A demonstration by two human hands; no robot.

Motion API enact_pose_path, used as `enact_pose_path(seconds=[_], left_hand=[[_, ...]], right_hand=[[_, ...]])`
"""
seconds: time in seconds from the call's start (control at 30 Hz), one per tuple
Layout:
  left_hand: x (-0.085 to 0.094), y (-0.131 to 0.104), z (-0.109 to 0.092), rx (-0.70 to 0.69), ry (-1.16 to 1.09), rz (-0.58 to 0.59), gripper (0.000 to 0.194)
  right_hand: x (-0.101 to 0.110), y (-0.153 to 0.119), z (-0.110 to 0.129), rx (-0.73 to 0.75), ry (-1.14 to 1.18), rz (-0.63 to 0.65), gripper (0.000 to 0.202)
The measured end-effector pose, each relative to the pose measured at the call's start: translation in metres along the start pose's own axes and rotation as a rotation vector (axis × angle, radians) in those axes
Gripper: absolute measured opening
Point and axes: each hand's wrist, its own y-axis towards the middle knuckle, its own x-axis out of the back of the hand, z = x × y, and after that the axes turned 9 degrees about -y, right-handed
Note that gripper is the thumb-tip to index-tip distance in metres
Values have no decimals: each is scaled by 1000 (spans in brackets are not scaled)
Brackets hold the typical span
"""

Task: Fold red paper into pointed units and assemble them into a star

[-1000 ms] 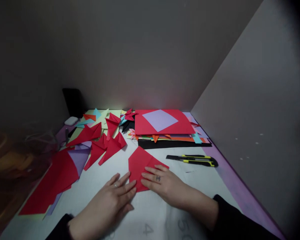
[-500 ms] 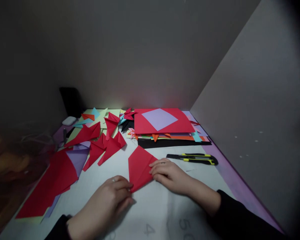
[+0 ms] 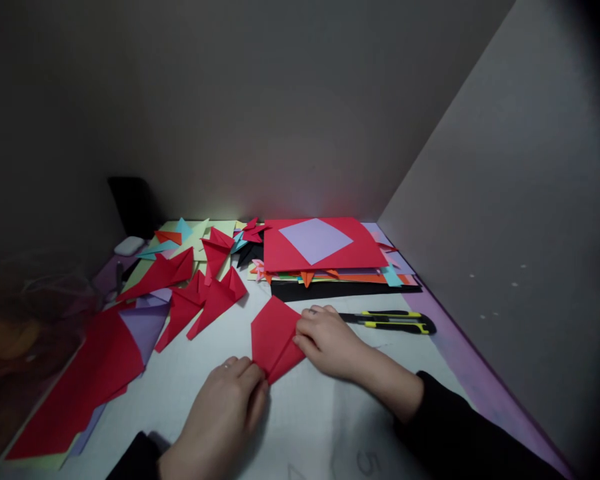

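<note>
A partly folded sheet of red paper (image 3: 273,333) lies flat on the white table cover, with a crease or flap line running along its lower right side. At its near left corner, my left hand (image 3: 227,400) pinches the edge between thumb and fingers. My right hand (image 3: 330,340) is closed on the right part of the same paper, fingers curled over the flap and hiding that corner. Just behind my right hand is a yellow-and-black utility knife (image 3: 393,321), its tip end partly covered by the fingers.
Several folded red paper pieces (image 3: 217,303) lie beyond my left hand. Red and purple sheets (image 3: 75,380) are stacked at the left. At the back stands a paper pile topped by a red sheet (image 3: 370,247) with a purple square (image 3: 316,240). Walls (image 3: 310,120) close off the back and right.
My right hand has shifted slightly left and curled more over the paper's right side, where a flap line now shows. My left hand's thumb has drawn in at the near corner. The view has shifted slightly.
</note>
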Motion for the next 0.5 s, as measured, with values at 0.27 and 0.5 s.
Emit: enact_pose_path(seconds=[0.27, 0.5], left_hand=[[-1, 1, 0, 46, 50, -27, 28], [-7, 5, 0, 68, 147, -53, 26]], right_hand=[[-4, 2, 4, -67, -54, 8, 23], [-4, 4, 7, -96, -104, 27, 22]])
